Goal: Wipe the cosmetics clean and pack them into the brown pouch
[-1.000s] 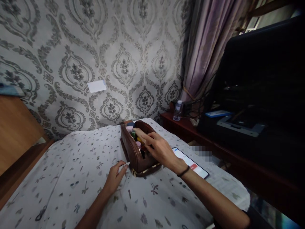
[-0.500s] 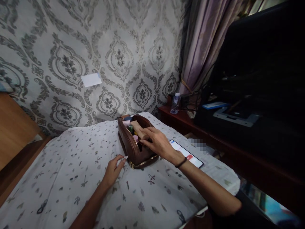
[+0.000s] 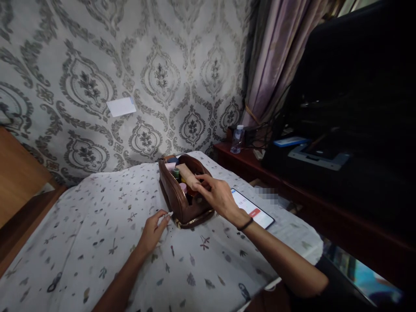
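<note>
An unzipped brown toiletry bag (image 3: pixel 173 190) stands on the patterned bedsheet. Inside it lie a long beige box (image 3: pixel 188 174), a green-capped container (image 3: pixel 176 174), a round pink-lidded container (image 3: pixel 183 187) and a pale pink item (image 3: pixel 170 166); lower contents are hidden. Over the bag's opening, my right hand (image 3: pixel 219 197) has its thumb and forefinger closed on the near end of the beige box. My left hand (image 3: pixel 155 227) is beside the bag's near left corner, fingers pinched at a small white thing too small to name.
A phone (image 3: pixel 251 210) with a lit screen lies to the right of the bag. Beyond the bed, a clear plastic bottle (image 3: pixel 237 139) stands on a dark red table (image 3: pixel 224 151) near cables and a large black screen (image 3: pixel 351 86). Patterned wallpaper rises behind.
My right thumb and forefinger have drawn together at the near end of the beige box. My left hand stays by the bag's corner. The view has shifted slightly.
</note>
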The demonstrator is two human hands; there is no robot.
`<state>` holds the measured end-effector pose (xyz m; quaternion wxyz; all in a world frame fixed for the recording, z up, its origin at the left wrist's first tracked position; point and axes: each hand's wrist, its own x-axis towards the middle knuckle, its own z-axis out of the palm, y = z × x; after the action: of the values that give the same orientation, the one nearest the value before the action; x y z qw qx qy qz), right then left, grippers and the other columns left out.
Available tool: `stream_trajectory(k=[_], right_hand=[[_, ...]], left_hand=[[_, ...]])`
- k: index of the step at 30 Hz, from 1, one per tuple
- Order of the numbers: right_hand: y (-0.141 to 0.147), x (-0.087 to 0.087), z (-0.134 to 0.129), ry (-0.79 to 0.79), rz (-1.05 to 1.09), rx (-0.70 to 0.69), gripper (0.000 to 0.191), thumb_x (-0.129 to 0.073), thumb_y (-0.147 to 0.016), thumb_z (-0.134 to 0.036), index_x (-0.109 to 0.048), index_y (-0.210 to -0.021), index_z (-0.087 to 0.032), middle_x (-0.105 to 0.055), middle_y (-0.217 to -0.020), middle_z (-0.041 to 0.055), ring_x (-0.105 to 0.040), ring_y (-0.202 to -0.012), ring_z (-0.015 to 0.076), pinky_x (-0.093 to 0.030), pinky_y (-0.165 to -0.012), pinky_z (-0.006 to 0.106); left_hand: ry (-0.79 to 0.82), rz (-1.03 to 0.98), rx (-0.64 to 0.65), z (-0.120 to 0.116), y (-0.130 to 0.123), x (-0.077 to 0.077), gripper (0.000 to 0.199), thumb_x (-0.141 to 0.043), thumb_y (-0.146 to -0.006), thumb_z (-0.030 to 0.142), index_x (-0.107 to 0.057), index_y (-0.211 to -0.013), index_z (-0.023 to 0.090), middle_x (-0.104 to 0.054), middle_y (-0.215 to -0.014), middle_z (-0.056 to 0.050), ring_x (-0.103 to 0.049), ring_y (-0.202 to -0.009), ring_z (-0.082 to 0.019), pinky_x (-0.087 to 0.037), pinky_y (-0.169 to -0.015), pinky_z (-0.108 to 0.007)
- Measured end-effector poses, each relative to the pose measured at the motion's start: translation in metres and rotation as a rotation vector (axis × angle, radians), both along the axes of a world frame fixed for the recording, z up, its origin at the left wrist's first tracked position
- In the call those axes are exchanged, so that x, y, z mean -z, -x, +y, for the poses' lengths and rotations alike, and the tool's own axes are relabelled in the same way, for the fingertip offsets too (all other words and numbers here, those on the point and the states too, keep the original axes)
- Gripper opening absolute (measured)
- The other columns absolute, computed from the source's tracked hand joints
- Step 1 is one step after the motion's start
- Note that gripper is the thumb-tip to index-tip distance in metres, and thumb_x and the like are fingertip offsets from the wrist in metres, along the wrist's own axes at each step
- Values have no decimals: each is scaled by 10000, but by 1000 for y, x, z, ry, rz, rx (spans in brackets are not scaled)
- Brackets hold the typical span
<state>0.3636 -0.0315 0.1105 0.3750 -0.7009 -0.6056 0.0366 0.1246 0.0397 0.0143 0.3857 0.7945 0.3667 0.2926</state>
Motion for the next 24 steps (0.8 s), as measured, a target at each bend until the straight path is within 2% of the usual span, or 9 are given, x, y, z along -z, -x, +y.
stream_trajectory(k=[3, 7, 14, 20, 24], right_hand=[[5, -7, 6, 86, -24, 92, 277, -571, -908, -439, -695, -1081, -262, -761, -859, 22, -690, -775, 221, -372, -598, 266], [10, -12, 8, 118, -52, 138, 278, -598, -880, -430, -702, -1070, -255, -753, -829, 26, -679, -754, 215, -337, -581, 260], [8, -9, 6, 102, -22, 116, 275, -590, -869, -377, -695, -1082, -238, -739, -778, 20, -669, -704, 196, -344, -576, 250], [8, 0, 6, 53, -19, 115, 271, -601, -862, -369, -685, -1087, -244, -753, -797, 15, -686, -714, 197, -333, -558, 245], [10, -3, 6, 108, -59, 125, 263, -584, -891, -377, -679, -1096, -243, -752, -817, 21, -684, -727, 200, -312, -559, 251]], left_hand=[[-5, 6, 6, 0, 0, 0, 339, -455, -916, 496, -582, -831, 193, -561, -731, 9, -550, -752, -186, -415, -724, -271], [-12, 22, 13, 1, 0, 1, 343, -447, -927, 496, -587, -844, 194, -576, -746, 7, -557, -764, -188, -416, -733, -272], [-4, 32, 17, 2, -1, 6, 359, -442, -936, 509, -591, -859, 192, -579, -763, 4, -554, -770, -187, -412, -729, -271], [5, 22, 18, 0, -2, 2, 363, -436, -933, 523, -569, -844, 197, -555, -742, 8, -535, -733, -179, -408, -688, -258], [-2, 38, 22, 0, -1, 3, 366, -432, -931, 528, -568, -845, 199, -566, -749, 3, -543, -750, -187, -410, -698, -264]])
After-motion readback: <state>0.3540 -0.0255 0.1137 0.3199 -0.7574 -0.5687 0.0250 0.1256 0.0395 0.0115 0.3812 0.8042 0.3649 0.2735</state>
